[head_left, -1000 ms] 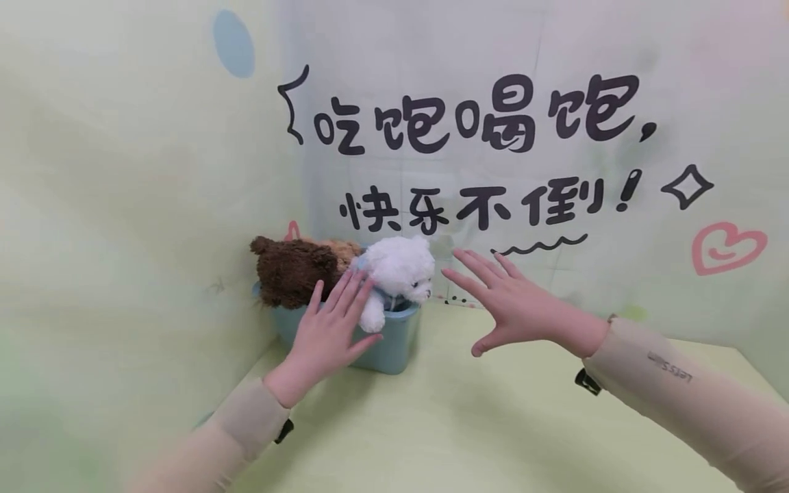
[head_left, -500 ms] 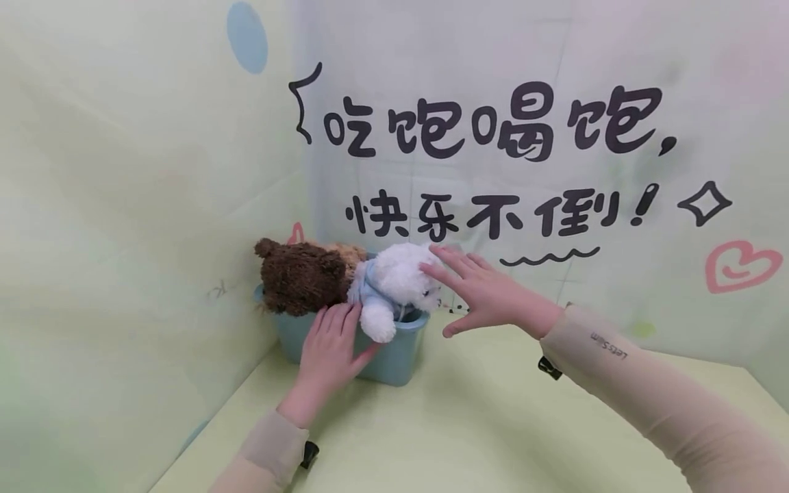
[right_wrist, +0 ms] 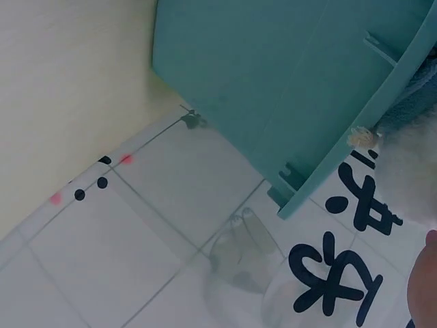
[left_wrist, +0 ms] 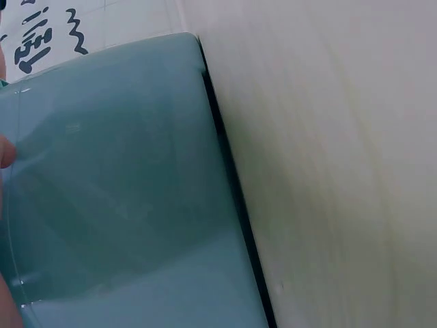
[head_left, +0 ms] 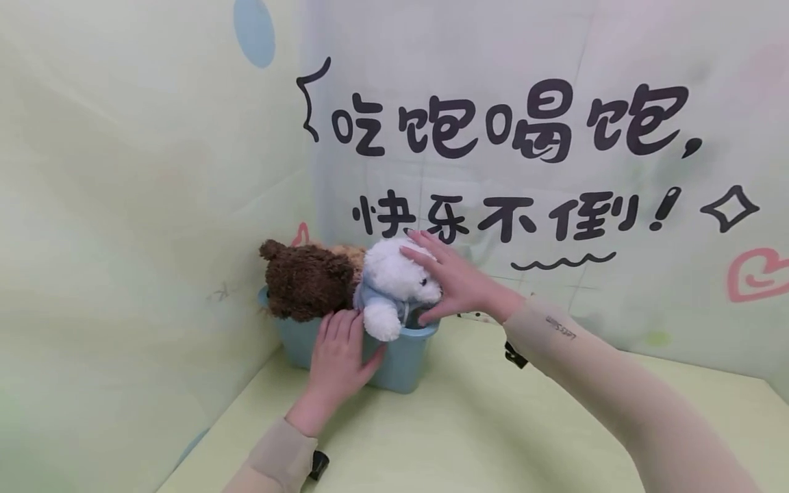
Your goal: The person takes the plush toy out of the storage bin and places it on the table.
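A white plush toy (head_left: 388, 263) in a light blue top lies in a blue plastic bin (head_left: 401, 366), its head and one paw over the rim. My left hand (head_left: 337, 356) holds the bin's front rim, fingers at the top edge and thumb against the outer wall; the left wrist view shows that wall (left_wrist: 123, 171) close up. Spread around the white toy's head is my right hand (head_left: 461, 284), fingers over the top and thumb below the snout. In the right wrist view, fluffy white fur (right_wrist: 413, 167) and a fingertip (right_wrist: 423, 280) show at the right edge.
A dark brown plush bear (head_left: 305, 284) and a tan plush (head_left: 354, 257) share the bin, left of the white toy. The bin stands on a pale green table (head_left: 493, 424) in the corner between two printed wall sheets (head_left: 123, 205).
My left hand has come down from in front of the toys to the bin's rim. My right hand has moved left, from beside the white toy onto its head.
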`<action>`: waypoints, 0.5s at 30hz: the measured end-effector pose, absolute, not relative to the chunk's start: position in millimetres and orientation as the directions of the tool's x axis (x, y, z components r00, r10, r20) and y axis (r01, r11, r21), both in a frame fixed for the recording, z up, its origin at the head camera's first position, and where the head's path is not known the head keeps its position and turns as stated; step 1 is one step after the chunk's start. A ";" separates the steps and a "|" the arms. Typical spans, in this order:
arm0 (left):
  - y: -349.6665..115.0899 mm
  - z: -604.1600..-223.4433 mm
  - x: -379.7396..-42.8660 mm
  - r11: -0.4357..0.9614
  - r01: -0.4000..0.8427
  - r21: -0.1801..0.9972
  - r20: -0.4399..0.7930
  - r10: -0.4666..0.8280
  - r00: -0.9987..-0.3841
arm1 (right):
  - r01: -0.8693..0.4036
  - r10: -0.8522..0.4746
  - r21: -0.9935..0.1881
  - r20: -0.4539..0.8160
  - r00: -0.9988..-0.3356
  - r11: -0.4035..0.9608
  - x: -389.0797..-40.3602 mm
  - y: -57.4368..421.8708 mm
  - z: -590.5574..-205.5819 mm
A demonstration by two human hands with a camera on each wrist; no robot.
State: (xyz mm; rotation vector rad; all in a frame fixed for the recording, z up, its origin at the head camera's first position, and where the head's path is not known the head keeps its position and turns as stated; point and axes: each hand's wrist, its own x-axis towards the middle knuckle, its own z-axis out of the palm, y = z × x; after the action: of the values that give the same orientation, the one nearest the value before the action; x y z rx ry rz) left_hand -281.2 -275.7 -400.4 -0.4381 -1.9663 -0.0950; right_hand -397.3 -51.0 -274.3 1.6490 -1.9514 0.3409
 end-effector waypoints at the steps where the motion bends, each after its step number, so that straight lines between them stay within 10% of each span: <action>1: -274.3 -400.3 -281.3 0.930 0.344 -0.128 0.896 0.257 -0.362 | -0.967 -0.817 0.148 0.570 -0.088 0.207 -398.0 -54.6 -272.9; 15: -272.9 -399.6 -280.0 0.932 0.348 -0.101 0.892 0.240 -0.383 | -0.975 -0.738 0.179 0.675 0.024 0.133 -385.3 -77.1 -255.0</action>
State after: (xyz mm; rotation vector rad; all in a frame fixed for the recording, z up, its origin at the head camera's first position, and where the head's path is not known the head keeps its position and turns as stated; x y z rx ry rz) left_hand -280.0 -272.9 -399.6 -0.4232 -1.9845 -0.1231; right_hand -385.3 -77.1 -255.0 1.6564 -1.7651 0.4671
